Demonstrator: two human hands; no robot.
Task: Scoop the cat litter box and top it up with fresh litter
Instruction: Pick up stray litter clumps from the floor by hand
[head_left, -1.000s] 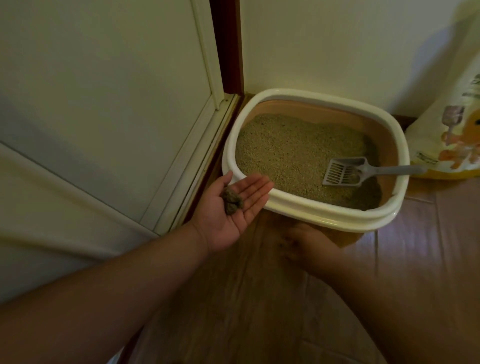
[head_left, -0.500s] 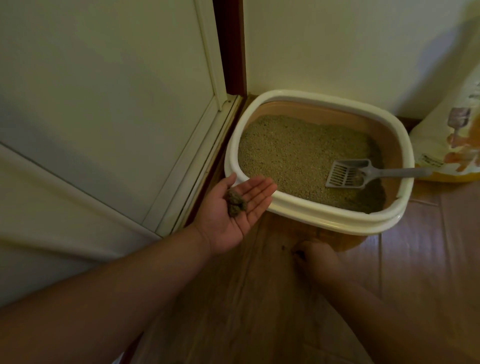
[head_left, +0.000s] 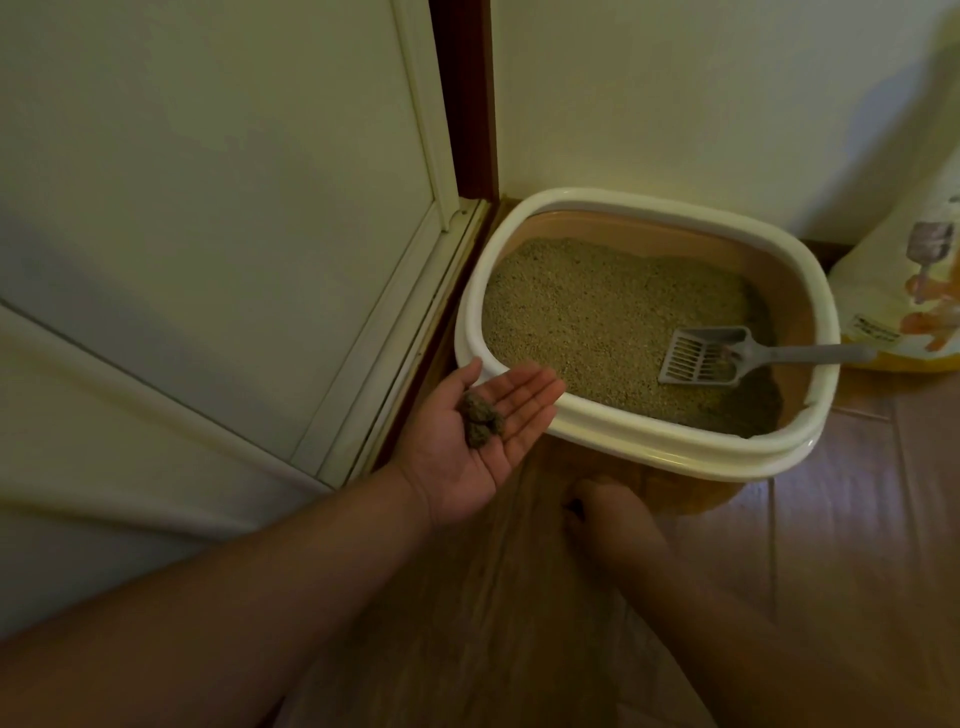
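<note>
At far left stands a pale door panel (head_left: 208, 208), its frame meeting a dark red post (head_left: 465, 104) in the corner. Your left hand (head_left: 475, 447) comes next: the forearm reaches in from the lower left, palm turned up and flat, fingers straight and together, their tips over the near left rim of the litter box (head_left: 649, 441). The hand is fully spread, gripping nothing; two dark litter clumps (head_left: 480, 418) simply lie touching each other on the palm near the base of the fingers.

Your right hand (head_left: 605, 512) is low on the wood floor (head_left: 857, 519), just in front of the box's near wall, back of the hand up and fingers curled under. It is dim there, so you cannot tell whether it pinches anything or how tightly it is closed.

The one box sits in the corner against the wall, long axis running left to right, filled with tan litter (head_left: 597, 312). One grey slotted scoop (head_left: 701, 358) lies in its right half, blade resting on the litter and pointing left, handle running right across the rim. Beyond, one yellow-and-white litter bag (head_left: 914, 291) stands just beside the box.
</note>
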